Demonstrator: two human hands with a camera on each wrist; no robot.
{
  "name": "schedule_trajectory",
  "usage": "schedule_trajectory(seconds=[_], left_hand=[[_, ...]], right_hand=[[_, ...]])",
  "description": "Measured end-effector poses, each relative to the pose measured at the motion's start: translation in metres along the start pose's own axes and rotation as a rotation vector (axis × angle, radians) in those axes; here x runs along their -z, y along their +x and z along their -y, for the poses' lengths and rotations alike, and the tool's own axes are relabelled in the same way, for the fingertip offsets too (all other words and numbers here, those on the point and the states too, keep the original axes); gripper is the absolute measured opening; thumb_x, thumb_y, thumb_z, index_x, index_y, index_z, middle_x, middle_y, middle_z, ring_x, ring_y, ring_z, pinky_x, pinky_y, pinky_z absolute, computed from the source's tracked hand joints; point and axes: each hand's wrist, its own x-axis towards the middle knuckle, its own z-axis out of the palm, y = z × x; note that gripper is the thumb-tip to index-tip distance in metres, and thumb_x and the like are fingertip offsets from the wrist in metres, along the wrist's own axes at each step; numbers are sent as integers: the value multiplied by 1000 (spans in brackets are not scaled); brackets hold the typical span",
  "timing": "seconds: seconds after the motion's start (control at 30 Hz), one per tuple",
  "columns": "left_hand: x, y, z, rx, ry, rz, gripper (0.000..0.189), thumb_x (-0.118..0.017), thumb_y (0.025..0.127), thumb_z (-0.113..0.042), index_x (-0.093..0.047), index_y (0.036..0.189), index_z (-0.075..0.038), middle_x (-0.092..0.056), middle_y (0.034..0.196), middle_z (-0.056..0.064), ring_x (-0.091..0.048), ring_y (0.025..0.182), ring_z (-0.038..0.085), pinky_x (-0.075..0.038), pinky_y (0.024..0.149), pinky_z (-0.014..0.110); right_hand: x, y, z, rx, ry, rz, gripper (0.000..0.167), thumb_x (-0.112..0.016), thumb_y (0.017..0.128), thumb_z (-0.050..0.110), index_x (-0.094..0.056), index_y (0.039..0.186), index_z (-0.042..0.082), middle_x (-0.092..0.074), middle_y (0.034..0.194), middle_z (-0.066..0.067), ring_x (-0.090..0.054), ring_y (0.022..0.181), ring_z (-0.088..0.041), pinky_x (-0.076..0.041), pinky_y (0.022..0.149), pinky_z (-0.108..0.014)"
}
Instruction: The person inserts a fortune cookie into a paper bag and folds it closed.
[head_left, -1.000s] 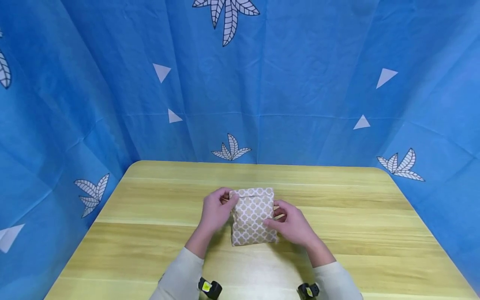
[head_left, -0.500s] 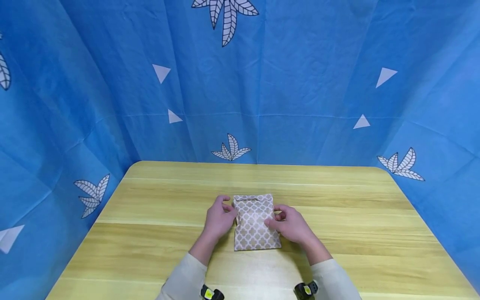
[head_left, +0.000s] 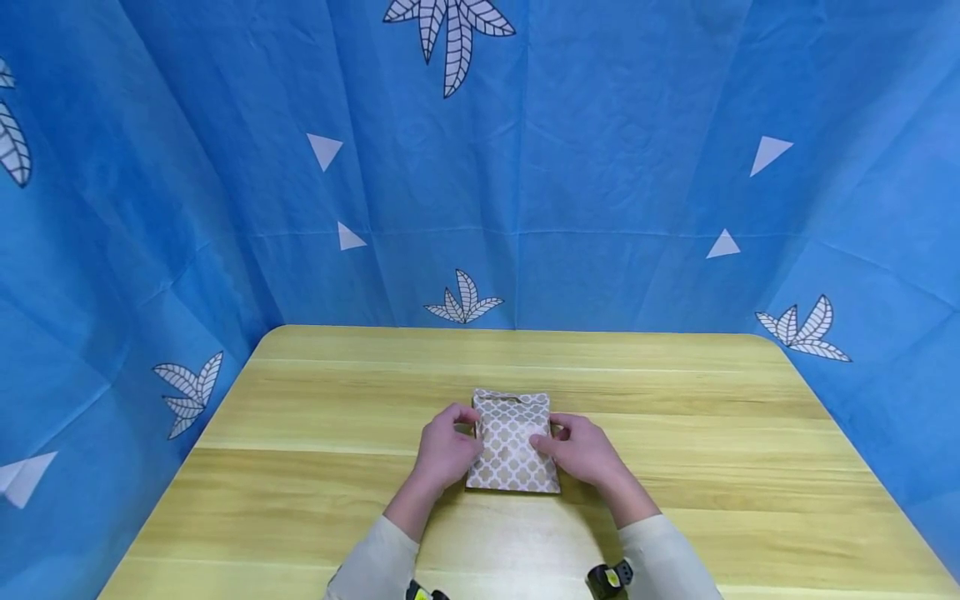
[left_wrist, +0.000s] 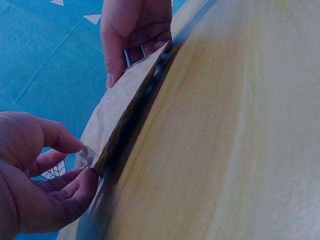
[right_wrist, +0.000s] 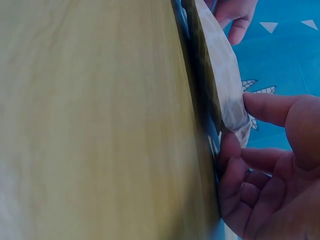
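Observation:
A flat paper bag [head_left: 513,454], beige with a white lattice pattern, lies at the middle of the head view. Its top is folded over. My left hand [head_left: 444,448] holds its left edge; in the left wrist view the thumb and fingers of that hand [left_wrist: 50,170] pinch the crumpled side of the bag [left_wrist: 117,97]. On the opposite edge, my right hand [head_left: 581,450] grips with the thumb on top. The right wrist view has the fingers of this hand [right_wrist: 270,165] curled under the bag [right_wrist: 222,70]. A dark gap shows beneath the bag's near edge. Its contents are hidden.
A wooden table [head_left: 300,400] with rounded far corners carries the bag. Blue cloth [head_left: 622,167] printed with white leaves and triangles hangs behind and at both sides. A black device [head_left: 609,579] is strapped at the right wrist.
The left hand has slid from the bag's top left corner down to its left side, briefly loosening. The bag has come slightly nearer and right. The right hand has kept its grip.

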Motion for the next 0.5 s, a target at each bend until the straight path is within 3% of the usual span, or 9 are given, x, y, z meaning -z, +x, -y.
schedule_trajectory(seconds=[0.23,0.5], left_hand=[[-1,0,4,18,50,-11,42,-70,69,17,-66,104,-7,-63,116,15,-62,80,20,-56,64,31],[0,1,6,5,52,-24,39,-73,68,16,-68,100,-7,-65,114,15,-63,81,21,-56,67,32]], right_hand=[[-2,2,-2,16,-14,26,63,-69,94,33,-52,141,-5,-64,120,-18,-59,112,-34,-48,92,-51],[-1,4,-2,13,-9,26,65,-69,93,35,-52,140,-6,-66,114,-14,-60,104,-29,-49,88,-49]])
